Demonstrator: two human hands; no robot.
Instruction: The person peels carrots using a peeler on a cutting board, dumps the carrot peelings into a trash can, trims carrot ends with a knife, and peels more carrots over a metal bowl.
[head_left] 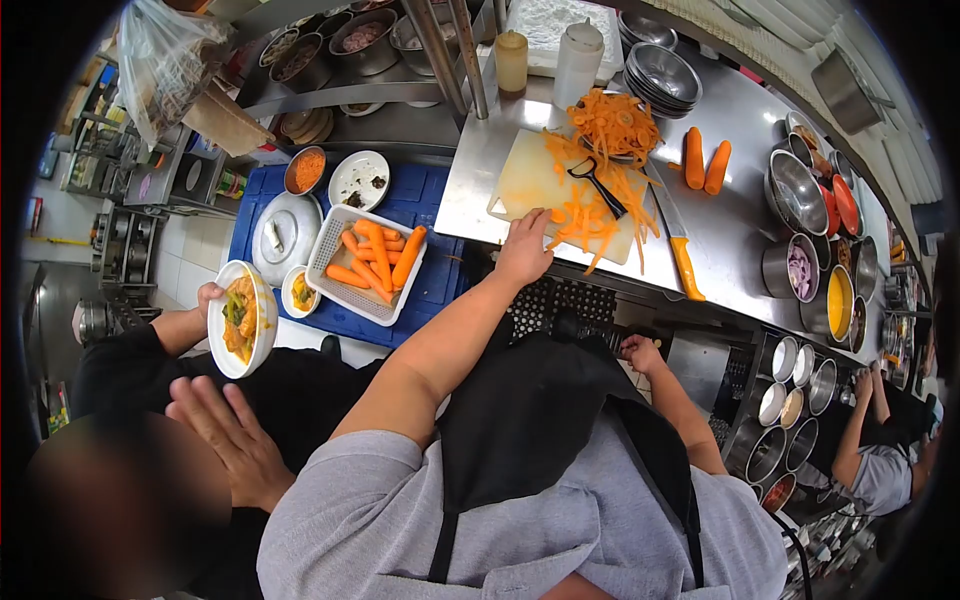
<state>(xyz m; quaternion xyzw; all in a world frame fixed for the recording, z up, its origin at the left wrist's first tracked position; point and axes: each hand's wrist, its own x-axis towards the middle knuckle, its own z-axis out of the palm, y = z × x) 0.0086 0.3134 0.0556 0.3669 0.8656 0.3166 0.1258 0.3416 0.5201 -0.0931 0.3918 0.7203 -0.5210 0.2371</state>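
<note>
My left hand point(527, 247) rests at the near edge of the pale cutting board point(520, 170), fingers stretched out and tips beside loose carrot peels point(590, 222). Across the peels lies a black peeler point(598, 188). A heap of peelings point(612, 122) stands behind it. Right of the board is a knife point(672, 240) with a yellow handle. Two peeled carrots point(694, 160) lie further right on the steel counter. My right hand point(642, 352) hangs low beside my apron, fingers curled in, with nothing visible in it.
At left, a co-worker holds a white bowl of food point(243, 318), other hand raised. A white basket of carrots point(368, 262) stands on a blue lid point(412, 190) with a pot lid and small bowls. Metal bowls point(798, 190) crowd the counter's right. Another person works far right.
</note>
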